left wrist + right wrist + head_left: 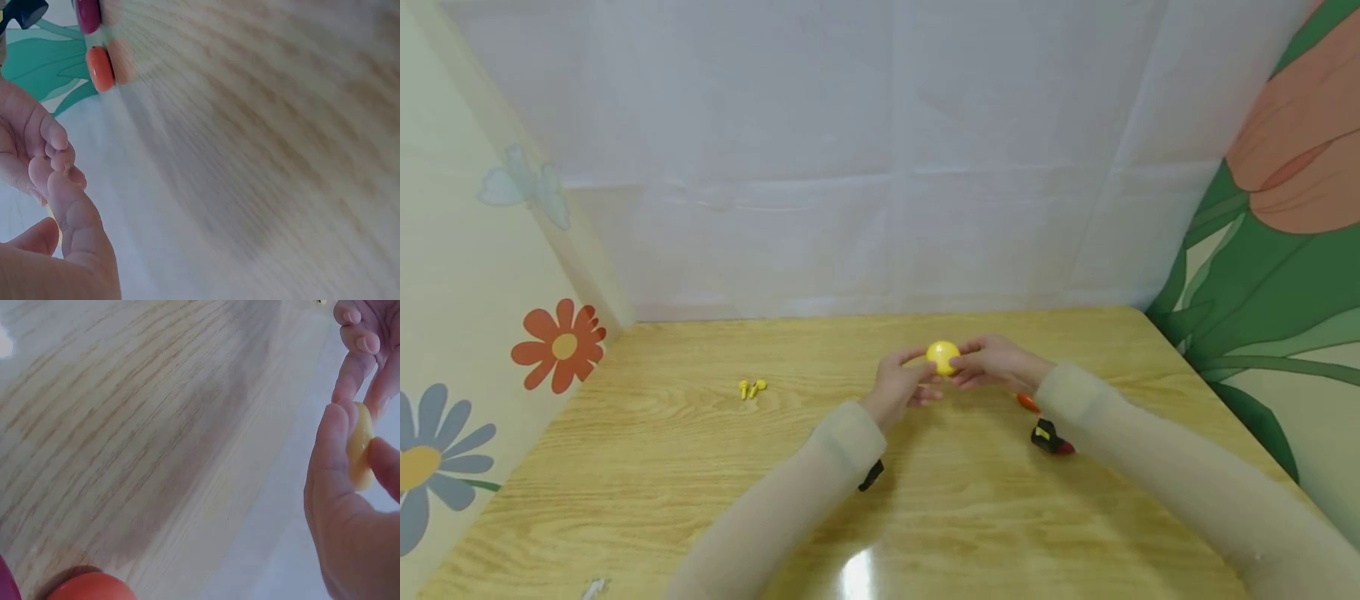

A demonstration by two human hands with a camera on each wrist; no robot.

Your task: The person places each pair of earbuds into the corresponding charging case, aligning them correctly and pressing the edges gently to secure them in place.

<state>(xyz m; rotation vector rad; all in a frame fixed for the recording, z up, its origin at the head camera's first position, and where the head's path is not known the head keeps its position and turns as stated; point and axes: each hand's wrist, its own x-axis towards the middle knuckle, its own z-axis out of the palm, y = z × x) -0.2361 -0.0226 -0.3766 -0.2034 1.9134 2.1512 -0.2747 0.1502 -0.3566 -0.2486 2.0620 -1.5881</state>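
Note:
A glossy, round yellow case [942, 357] is held up above the table between both hands. My left hand [898, 387] pinches its left side with thumb and fingers. On the opposite side my right hand [996, 363] grips it the same way. Seen edge-on in the right wrist view, the yellow case [360, 447] looks flat and rounded, and fingers of the left hand [375, 356] reach its far end. In the left wrist view the fingers hide nearly all of it. Two yellow earbuds [752, 388] lie on the table to the left.
An orange rounded object [1027, 403] and a magenta one [1066, 448] lie on the wooden table [700, 467] near the right forearm. A small white item [593, 588] is at the front left edge. White sheeting [820, 167] stands behind, with flower-patterned walls at both sides.

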